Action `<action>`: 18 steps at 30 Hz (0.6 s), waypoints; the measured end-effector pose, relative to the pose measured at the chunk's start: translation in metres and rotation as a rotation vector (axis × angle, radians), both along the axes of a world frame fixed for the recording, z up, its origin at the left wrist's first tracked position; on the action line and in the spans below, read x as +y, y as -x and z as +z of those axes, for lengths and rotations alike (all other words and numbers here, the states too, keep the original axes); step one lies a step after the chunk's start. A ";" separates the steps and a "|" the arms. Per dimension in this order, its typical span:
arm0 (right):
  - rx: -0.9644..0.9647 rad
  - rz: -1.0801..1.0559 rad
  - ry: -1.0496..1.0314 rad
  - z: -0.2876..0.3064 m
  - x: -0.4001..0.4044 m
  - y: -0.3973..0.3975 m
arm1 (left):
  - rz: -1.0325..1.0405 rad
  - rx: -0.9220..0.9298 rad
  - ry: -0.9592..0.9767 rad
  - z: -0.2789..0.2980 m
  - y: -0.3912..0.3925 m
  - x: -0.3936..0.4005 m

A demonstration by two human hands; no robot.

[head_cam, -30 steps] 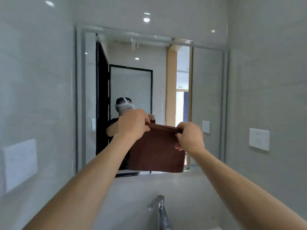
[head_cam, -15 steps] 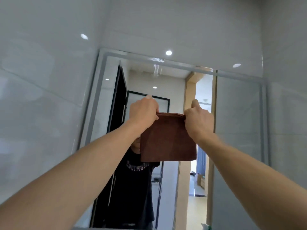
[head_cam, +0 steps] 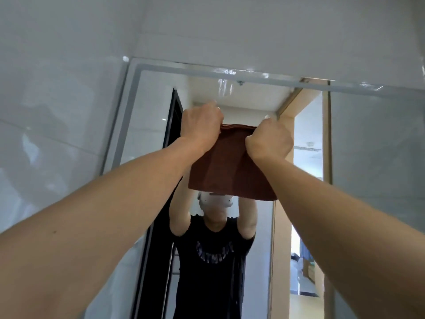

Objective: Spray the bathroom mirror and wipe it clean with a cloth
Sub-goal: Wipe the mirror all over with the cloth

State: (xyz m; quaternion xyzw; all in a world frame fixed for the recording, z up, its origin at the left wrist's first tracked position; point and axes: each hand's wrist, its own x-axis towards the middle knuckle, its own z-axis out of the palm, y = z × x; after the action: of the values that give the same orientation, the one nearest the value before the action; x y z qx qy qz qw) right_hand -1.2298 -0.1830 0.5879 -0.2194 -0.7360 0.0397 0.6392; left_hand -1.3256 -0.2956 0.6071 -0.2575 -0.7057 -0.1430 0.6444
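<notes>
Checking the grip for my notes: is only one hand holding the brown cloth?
No: both the left hand and right hand grip the brown cloth's top edge.

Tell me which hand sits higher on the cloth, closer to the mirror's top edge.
The left hand. It grips the brown cloth at its top left corner, knuckles reaching nearer the mirror's top edge than the right hand, which holds the other corner lower.
</notes>
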 end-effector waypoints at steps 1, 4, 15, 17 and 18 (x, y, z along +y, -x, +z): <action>0.046 0.038 0.016 -0.008 -0.002 0.006 | -0.034 0.008 -0.020 -0.003 0.003 0.001; 0.091 0.051 0.004 -0.040 -0.016 0.029 | -0.134 0.004 -0.088 -0.012 0.005 -0.001; 0.199 -0.027 -0.121 -0.034 -0.032 0.107 | -0.338 -0.138 -0.407 -0.033 0.030 -0.068; 0.111 -0.052 -0.265 -0.020 -0.040 0.116 | -0.309 -0.152 -0.418 -0.039 0.035 -0.086; 0.066 -0.051 -0.351 -0.015 -0.047 0.121 | -0.285 -0.160 -0.417 -0.043 0.037 -0.094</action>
State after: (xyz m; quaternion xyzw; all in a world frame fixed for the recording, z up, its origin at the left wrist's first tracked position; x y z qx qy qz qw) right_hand -1.3512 -0.2297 0.5731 -0.1215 -0.7044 -0.0985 0.6923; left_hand -1.3629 -0.3900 0.5640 -0.2041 -0.6664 -0.3945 0.5989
